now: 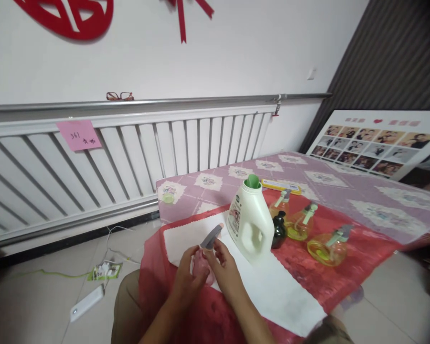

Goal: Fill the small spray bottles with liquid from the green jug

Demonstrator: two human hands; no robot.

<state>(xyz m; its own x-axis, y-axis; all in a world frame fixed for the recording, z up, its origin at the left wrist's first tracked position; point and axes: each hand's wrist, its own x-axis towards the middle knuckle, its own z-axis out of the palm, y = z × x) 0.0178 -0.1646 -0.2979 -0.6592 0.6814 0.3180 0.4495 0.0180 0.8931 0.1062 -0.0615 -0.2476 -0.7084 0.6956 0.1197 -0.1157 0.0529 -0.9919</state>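
My left hand (187,271) wraps round a small pink spray bottle (200,264) in front of me. At its neck, the fingers of my right hand (222,268) close on the base of the grey spray head (211,237), which leans to the right. My fingers hide part of the bottle. Just beyond stands a large pale-green detergent jug (256,224), uncapped, with a green funnel-like piece (252,181) in its mouth. Both hands are over a white cloth (272,282) laid on a red cloth (154,258).
Right of the jug stand a dark round bottle (279,231) and several yellow spray bottles (327,248). Behind them lies a yellow-edged box (281,186). A radiator (136,148) runs along the wall. On the floor at left are cables and a white power strip (87,303).
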